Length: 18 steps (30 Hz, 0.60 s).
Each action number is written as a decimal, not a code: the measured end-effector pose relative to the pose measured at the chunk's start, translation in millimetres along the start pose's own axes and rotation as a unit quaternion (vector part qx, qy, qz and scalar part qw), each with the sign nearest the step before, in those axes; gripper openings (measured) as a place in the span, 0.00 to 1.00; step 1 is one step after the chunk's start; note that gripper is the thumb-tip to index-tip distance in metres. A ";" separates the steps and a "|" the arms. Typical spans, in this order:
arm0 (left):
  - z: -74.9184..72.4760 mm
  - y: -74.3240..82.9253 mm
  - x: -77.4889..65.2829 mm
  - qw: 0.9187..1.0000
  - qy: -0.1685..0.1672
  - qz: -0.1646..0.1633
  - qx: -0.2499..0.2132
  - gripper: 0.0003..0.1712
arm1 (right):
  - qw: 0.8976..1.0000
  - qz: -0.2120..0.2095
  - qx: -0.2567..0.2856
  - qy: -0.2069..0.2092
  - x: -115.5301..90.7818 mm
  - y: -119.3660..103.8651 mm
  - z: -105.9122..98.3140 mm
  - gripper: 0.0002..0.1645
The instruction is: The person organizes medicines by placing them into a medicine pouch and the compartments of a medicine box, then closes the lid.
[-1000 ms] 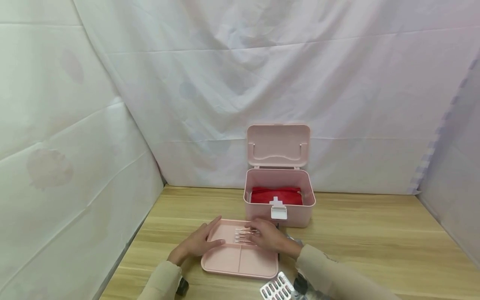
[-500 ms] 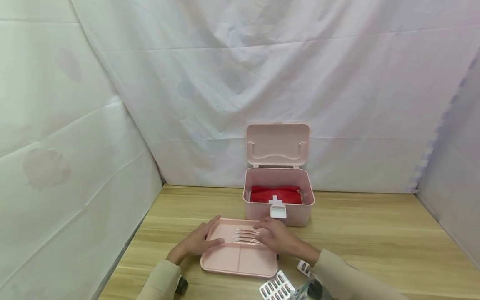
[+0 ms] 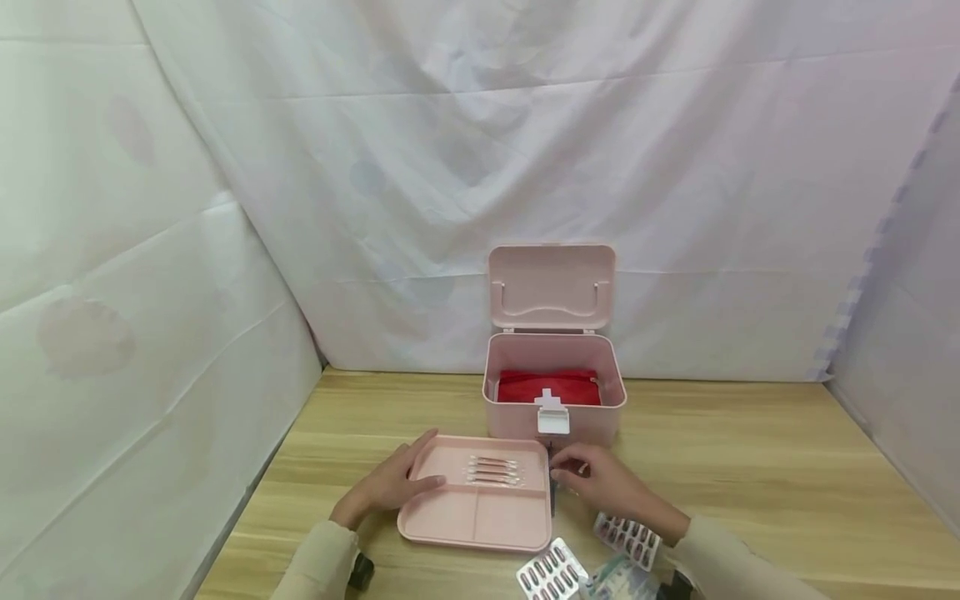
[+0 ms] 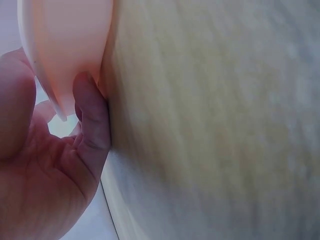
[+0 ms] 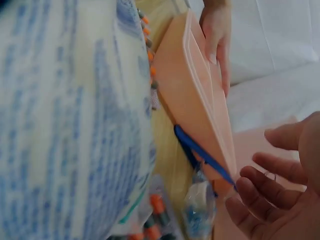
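My left hand (image 3: 382,483) grips the left edge of a pink divided tray (image 3: 442,517), its thumb over the rim. The left wrist view shows the fingers against the tray's side (image 4: 65,40), low by the wood. Several cotton swabs (image 3: 492,471) in clear wrap lie in the tray's large far compartment. Just off the tray's right edge is my right hand (image 3: 611,483), fingers loosely bent with nothing between them in the right wrist view. Below its fingertips, slim blue tweezers (image 5: 202,152) lean along the tray's side, beside a small clear bag with blue contents (image 5: 199,207).
Behind the tray stands an open pink first-aid box (image 3: 513,423) with a red zipped pouch (image 3: 547,385) inside. Nearer me lie a capsule blister pack (image 3: 551,571), a second blister pack (image 3: 628,540) and a blue-printed packet (image 3: 622,581). White cloth hangs around the table.
My right hand has let go of the swabs in the tray and moved right, past the tray's edge. The left hand keeps its hold on the tray.
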<state>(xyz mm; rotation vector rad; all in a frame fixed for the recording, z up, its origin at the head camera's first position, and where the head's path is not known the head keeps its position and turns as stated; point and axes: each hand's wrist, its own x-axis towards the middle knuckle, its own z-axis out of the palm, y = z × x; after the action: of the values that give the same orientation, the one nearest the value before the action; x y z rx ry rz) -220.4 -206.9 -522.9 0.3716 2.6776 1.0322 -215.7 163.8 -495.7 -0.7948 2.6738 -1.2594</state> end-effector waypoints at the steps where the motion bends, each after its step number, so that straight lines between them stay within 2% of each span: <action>1: -0.1 -0.4 0.0 1.000 0.000 -0.001 -0.002 0.50 | 1.000 0.007 0.004 0.001 -0.7 1.7 -1.6 0.08; 8: -2.1 -0.8 -0.6 1.000 -0.008 0.005 -0.007 0.49 | 0.996 0.073 0.051 -0.012 0.0 6.1 -1.1 0.07; 12: -1.9 -0.3 -0.2 1.000 -0.007 0.012 -0.006 0.49 | 0.988 0.113 0.099 -0.015 4.3 10.2 1.5 0.08; 18: -2.7 1.3 -1.2 1.000 -0.002 0.012 -0.006 0.49 | 0.974 0.153 0.167 -0.009 13.7 16.3 3.4 0.11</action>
<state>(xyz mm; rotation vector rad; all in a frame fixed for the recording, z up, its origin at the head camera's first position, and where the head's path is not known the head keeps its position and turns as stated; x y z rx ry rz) -219.9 -208.1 -520.0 0.4032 2.6688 1.0541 -233.4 163.4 -508.0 -0.3335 2.3542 -1.5421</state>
